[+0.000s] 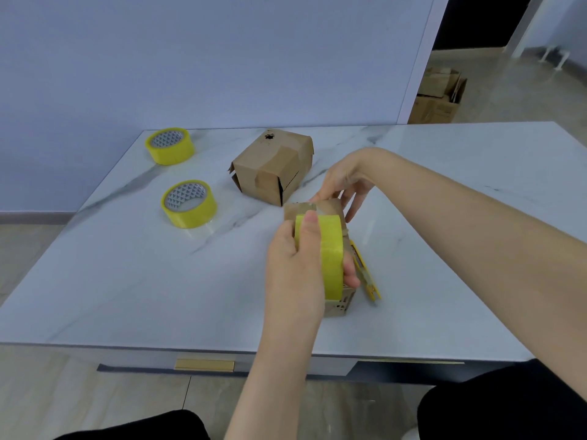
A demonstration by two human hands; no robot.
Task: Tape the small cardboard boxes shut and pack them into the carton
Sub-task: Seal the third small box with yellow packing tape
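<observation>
Curling round the tape roll (pixel 332 249) above the small box (pixel 332 206) at the table's (pixel 127 281) near middle, the left hand (pixel 295 268) is gripping it; the right hand (pixel 344 182) is pinching the tape end (pixel 313 207) at the box's far edge; the box's long axis is running near-to-far.

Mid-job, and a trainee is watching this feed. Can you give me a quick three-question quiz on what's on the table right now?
1. Which hand holds the yellow tape roll on the small box?
2. True or false: the far spare roll and the near spare roll stand on edge.
3. What lies on the table just right of the small box? A) scissors B) yellow box cutter C) marker

Key: 1) the left hand, its grip wrapped round the roll; 2) false, both lie flat; 3) B.
</observation>
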